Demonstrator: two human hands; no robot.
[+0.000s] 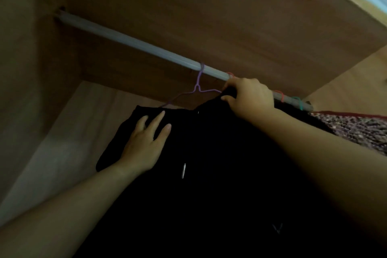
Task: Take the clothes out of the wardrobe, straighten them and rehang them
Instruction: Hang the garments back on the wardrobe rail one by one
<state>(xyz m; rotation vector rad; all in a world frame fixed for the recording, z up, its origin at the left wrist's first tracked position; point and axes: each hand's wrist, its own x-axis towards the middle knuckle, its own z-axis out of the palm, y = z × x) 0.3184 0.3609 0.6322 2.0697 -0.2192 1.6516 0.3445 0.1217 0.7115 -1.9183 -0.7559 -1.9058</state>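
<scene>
Right hand: the right hand (pixel 249 96) has its fingers curled and pinches the top edge of the black garment (pixel 209 184), just under the rail (pixel 129 41).
Left hand: the left hand (pixel 144 144) lies open on the upper left part of the same garment, fingers straight and a little spread, palm on the cloth.
Black garment: it hangs below the rail, nearer to the rail's right end, and fills the lower middle of the view. A small metal piece (pixel 183 170) shines on its front, beside the left wrist.
Purple hanger: the purple hanger (pixel 198 86) is hooked over the rail, just left of the right hand. Its arms go down to the top of the black garment.
Rail: pale, running from the left wall (pixel 31 69) of the wardrobe to the right.
Other hooks: a red hook (pixel 279 94) and a teal hook (pixel 298 101) sit on the rail near its right end.
Patterned garment: a patterned garment (pixel 360 130) hangs at the right end, behind the right forearm.
</scene>
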